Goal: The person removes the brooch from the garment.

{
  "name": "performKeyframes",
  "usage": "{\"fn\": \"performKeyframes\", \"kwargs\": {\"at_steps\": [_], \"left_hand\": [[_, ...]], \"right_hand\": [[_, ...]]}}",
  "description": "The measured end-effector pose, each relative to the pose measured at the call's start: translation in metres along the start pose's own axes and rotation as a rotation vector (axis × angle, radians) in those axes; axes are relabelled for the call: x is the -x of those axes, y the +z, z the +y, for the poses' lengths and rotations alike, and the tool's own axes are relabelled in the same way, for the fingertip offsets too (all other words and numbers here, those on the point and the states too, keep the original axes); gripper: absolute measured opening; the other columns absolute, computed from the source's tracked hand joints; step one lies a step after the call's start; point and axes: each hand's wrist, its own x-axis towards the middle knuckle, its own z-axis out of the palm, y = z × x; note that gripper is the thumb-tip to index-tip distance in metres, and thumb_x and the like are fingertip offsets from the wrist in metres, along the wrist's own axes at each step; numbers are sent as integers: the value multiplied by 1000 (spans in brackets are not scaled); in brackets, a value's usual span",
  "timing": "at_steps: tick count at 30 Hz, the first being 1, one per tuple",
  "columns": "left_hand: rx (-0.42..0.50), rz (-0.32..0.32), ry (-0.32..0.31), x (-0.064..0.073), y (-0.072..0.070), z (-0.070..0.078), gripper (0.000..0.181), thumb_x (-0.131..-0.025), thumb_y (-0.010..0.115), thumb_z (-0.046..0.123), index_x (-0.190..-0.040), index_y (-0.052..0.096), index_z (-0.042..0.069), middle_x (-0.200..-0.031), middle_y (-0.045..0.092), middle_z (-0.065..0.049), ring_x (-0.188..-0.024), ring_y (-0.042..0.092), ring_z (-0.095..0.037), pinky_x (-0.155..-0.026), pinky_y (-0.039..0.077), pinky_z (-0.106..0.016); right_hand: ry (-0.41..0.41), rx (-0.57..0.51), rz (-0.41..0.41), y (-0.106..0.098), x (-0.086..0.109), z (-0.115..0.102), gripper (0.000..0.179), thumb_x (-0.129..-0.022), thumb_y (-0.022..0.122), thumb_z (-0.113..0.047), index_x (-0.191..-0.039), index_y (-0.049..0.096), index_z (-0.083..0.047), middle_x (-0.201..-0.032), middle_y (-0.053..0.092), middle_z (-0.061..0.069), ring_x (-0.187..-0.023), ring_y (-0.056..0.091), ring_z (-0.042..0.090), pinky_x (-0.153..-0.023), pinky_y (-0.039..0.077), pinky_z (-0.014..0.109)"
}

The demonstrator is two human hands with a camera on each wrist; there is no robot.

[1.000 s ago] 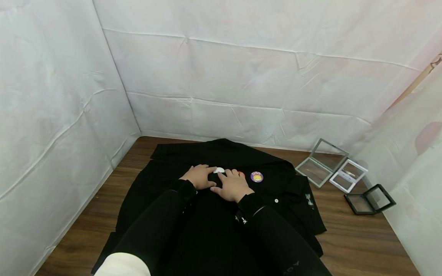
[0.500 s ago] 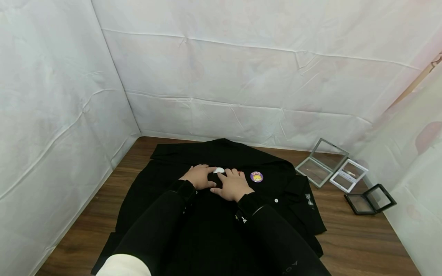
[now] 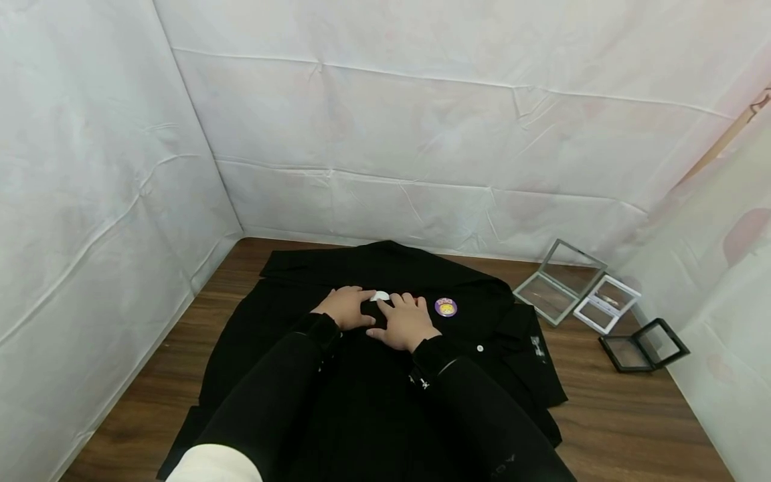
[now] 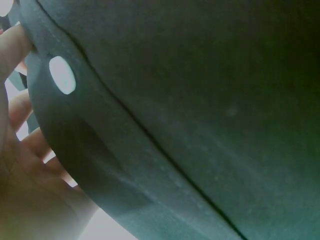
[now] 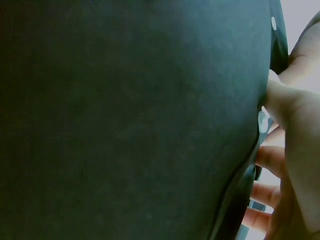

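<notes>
A black shirt (image 3: pixel 361 268) with white buttons lies spread out before me. Fingertips of my left hand (image 3: pixel 345 308) rest on its upper middle, beside a small white rounded patch (image 3: pixel 379 295). Close on its right, my right hand (image 3: pixel 405 324) rests on the cloth with its fingers spread; the two thumbs point toward each other. A bit of red (image 3: pixel 415 299) peeks out behind the right fingers, mostly hidden. Farther right sits a round purple badge (image 3: pixel 446 307) with a yellow figure. In the left wrist view a white button (image 4: pixel 62 75) shows near the left fingers (image 4: pixel 37 142).
Three open frame-like cases, one grey (image 3: pixel 547 296), one white (image 3: pixel 590 320) and one black (image 3: pixel 626 368), stand at the right on the brown wooden table (image 3: pixel 638 428). Pale cloth walls (image 3: pixel 421 127) close in the back and sides.
Both hands stay in the same place on the shirt. The red bit behind the right fingers shows less than a second ago. The head view shifts very slightly.
</notes>
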Motion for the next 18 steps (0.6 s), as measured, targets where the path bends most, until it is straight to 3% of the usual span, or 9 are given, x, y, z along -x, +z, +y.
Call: {"fn": "performKeyframes", "kwargs": {"at_steps": [18], "left_hand": [[-2, 23, 26, 1, 0, -1, 71, -97, 73, 43, -158, 44, 22, -160, 41, -17, -148, 36, -37, -118, 22, -67]], "right_hand": [[4, 0, -22, 5, -1, 3, 82, -97, 41, -77, -164, 27, -33, -167, 28, 2, -149, 26, 30, -115, 23, 58]]}}
